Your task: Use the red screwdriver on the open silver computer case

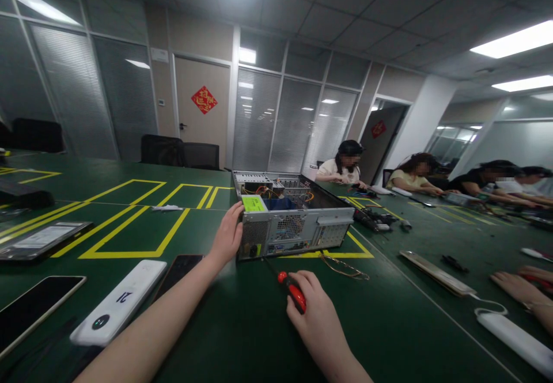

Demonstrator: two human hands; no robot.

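An open desktop computer case lies on the table, its back panel with vents and ports facing me. A power supply with a bright yellow-green label sits in its left corner, and coloured wires show inside. My left hand grips the case's left rear corner, fingers along its side. In my right hand is a screwdriver with a red and black handle. Its thin shaft points up and left toward the case's lower back edge; whether the tip touches is too small to tell.
Left lie a white power bank, a phone and a hard drive. Glasses rest by the case's right corner. Cables and a pale slim bar lie to the right, near a co-worker's hand.
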